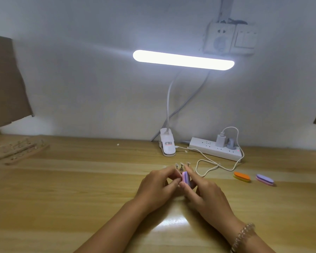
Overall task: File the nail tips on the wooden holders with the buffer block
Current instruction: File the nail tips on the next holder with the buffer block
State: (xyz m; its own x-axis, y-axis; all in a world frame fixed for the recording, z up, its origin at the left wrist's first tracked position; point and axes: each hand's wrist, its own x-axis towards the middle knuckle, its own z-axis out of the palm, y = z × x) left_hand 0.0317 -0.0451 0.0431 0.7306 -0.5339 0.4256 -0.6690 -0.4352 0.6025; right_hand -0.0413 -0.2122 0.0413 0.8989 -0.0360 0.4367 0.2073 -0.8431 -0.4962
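The purple buffer block (pixel 185 178) sits mid-worktop (pixel 80 189), and I see the right hand (pixel 206 194) gripping it on edge. The left hand (pixel 157 185) pinches something small against it; its fingers hide the thing, but I judge it a nail tip, steadied for filing. Three small stands (pixel 181 166) wait just behind, the wooden holders (pixel 16 150) lie by the far left edge, and spare buffers (pixel 242 176) lie to the right.

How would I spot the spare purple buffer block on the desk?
Find the white power strip at the back right of the desk. Just in front, two oval blocks lie side by side. The spare purple block is the right-hand one; the orange block lies to its left.
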